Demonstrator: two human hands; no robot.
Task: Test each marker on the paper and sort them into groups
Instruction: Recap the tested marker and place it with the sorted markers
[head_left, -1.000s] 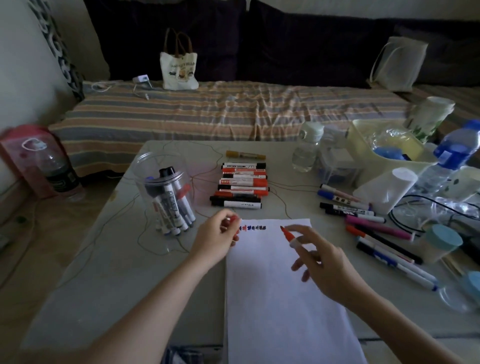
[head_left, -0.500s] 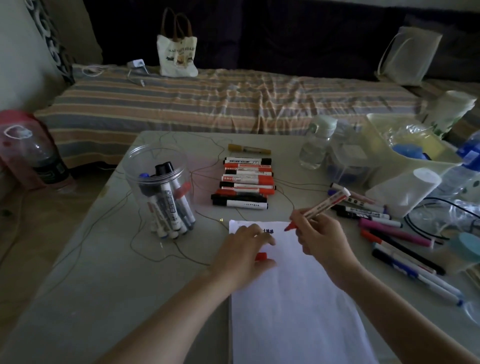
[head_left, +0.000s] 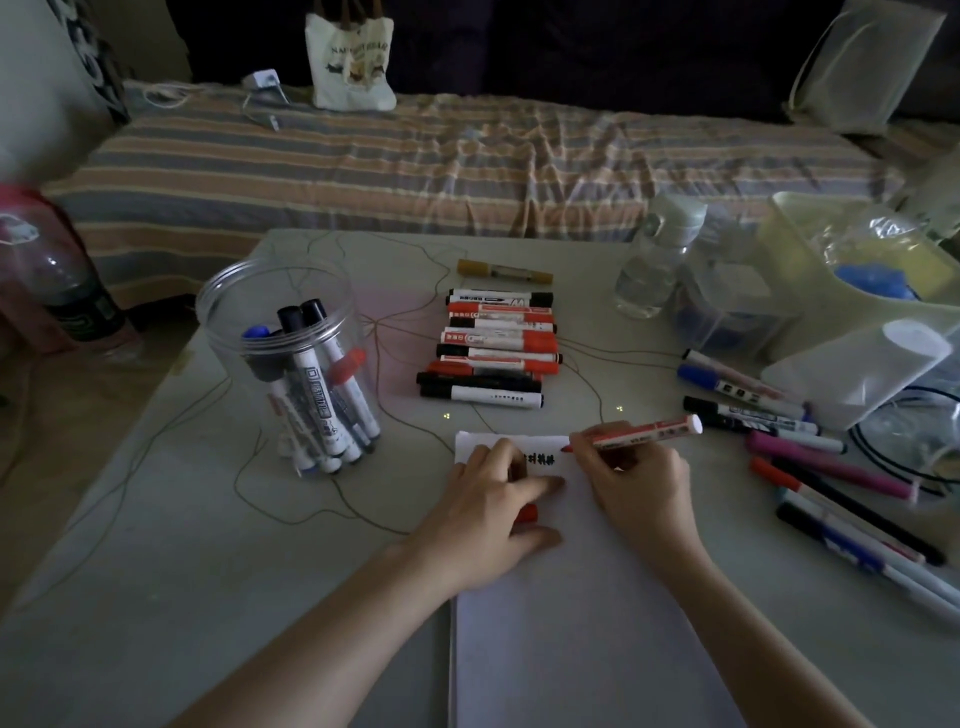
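The red marker (head_left: 636, 432), pinched in the right hand (head_left: 636, 470), meets the paper (head_left: 582, 623) beside earlier test marks while the left hand (head_left: 493, 512) presses the sheet, holding the red cap (head_left: 527, 514); next, likely recapping and sorting.

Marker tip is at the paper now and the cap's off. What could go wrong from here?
1. The left hand rests on the paper right beside the earlier test marks; fingers may smear fresh ink.
2. The red cap is tucked loosely under that hand and might slip off and roll away.
3. The right hand holds the red marker close to the loose markers on the right; setting it down carelessly could mix the groups.
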